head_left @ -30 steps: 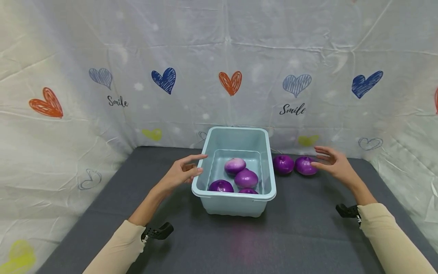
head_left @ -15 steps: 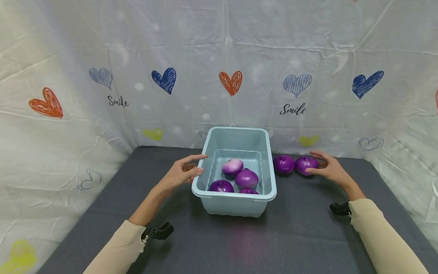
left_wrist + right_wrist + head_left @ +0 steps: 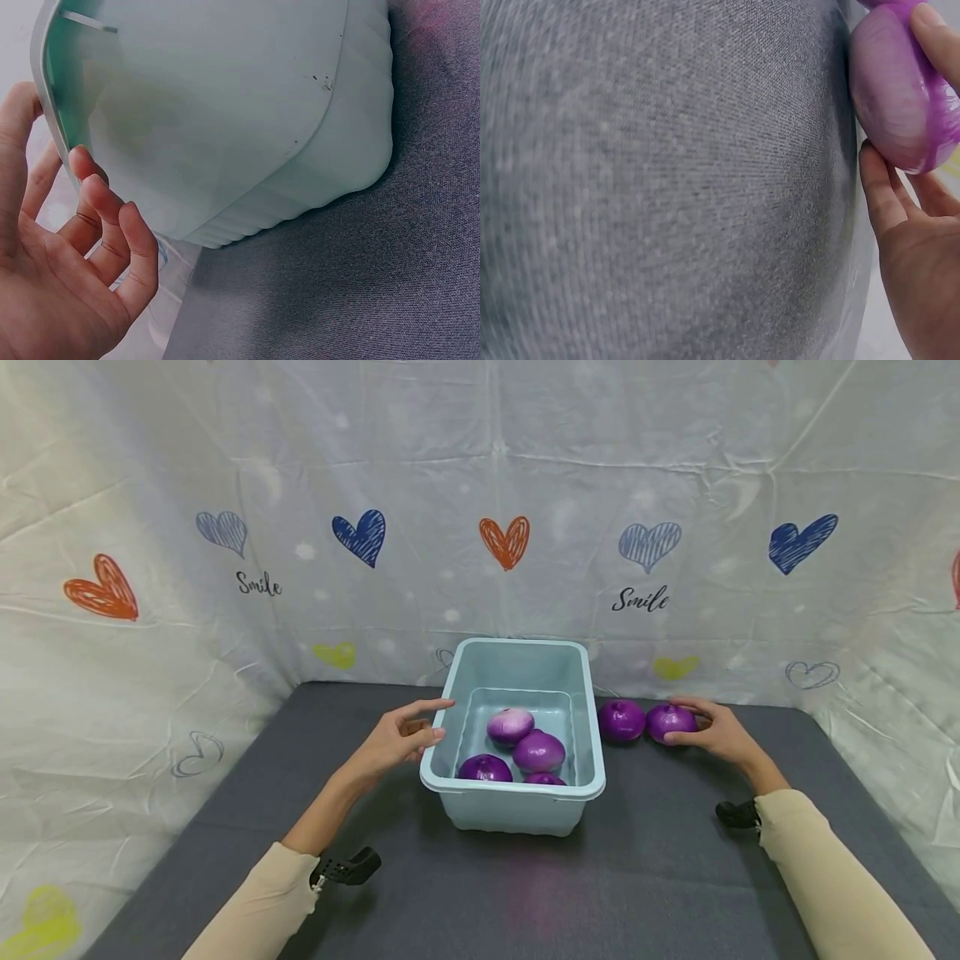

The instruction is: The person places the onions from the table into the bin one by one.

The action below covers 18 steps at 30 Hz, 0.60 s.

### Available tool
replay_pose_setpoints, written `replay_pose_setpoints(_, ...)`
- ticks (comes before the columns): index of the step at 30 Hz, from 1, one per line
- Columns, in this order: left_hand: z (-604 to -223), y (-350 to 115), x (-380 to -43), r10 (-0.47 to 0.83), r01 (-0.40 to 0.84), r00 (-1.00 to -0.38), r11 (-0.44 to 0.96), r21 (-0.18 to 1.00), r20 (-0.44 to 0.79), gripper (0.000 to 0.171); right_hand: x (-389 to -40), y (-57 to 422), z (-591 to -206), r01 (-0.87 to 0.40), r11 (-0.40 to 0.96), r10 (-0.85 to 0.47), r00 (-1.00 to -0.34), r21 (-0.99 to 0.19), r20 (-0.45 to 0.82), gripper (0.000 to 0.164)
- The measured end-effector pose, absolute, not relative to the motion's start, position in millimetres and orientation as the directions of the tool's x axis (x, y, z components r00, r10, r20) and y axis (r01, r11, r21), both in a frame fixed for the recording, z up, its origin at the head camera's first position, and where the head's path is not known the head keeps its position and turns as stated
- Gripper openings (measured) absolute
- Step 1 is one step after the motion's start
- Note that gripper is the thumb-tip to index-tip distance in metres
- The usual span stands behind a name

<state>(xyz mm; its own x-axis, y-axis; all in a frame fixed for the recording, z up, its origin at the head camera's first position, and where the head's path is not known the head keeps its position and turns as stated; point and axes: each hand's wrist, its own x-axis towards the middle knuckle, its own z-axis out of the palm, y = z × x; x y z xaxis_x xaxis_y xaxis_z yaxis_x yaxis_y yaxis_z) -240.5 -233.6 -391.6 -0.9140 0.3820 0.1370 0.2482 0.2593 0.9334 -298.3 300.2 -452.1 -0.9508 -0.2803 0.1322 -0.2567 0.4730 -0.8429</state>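
Observation:
Toward the back of the table stands a pale blue plastic bin (image 3: pixel 513 811), holding several red onions, one a paler purple onion (image 3: pixel 511 726) than the rest. At the bin's left rim is my left hand (image 3: pixel 395 735), thumb and index finger on the rim; the left wrist view shows the other fingers curled by the bin's outer wall (image 3: pixel 225 112). My right hand (image 3: pixel 718 732) grips a glossy red onion (image 3: pixel 667 723) right of the bin, thumb on the near side and fingers round the far side. In the right wrist view that onion (image 3: pixel 892 90) looks streaked and shiny.
Another red onion (image 3: pixel 621 721) sits between the bin and the gripped one. Dark grey cloth covers the table (image 3: pixel 637 885). Behind it hangs a white sheet (image 3: pixel 420 460) printed with hearts. Black bands are on both wrists.
My right hand has moved left onto the outer red onion and closed its fingers round it. The pale onion in the bin has rolled slightly left. My left hand has stayed at the rim.

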Motion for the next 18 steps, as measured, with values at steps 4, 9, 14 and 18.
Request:
replay_pose_setpoints(4,-391.6,-233.4,-240.5,0.382,0.247,-0.914,0.256,0.935,0.136,0.049,-296.3,304.5,-451.6,-0.237,0.474,-0.255,-0.959,-0.848,0.125,0.071)
replay_pose_setpoints(9,-391.0,-233.5,-240.1,0.385,0.244,-0.913,0.249,0.937,0.136,0.049,-291.7,308.4,-445.1,-0.226,0.452,-0.243,-0.962,-0.863,0.124,0.071)
replay_pose_setpoints(14,-390.6,-233.3,-240.1,0.390,0.248,-0.910,0.239,0.939,0.141,0.048,-288.4,309.9,-436.2,-0.245,0.402,-0.260,-0.955,-0.883,0.146,0.069)
replay_pose_setpoints(18,-390.6,-233.0,-240.1,0.390,0.244,-0.911,0.238,0.940,0.138,0.048,-286.1,309.2,-428.9,-0.261,0.368,-0.272,-0.948,-0.892,0.165,0.067)
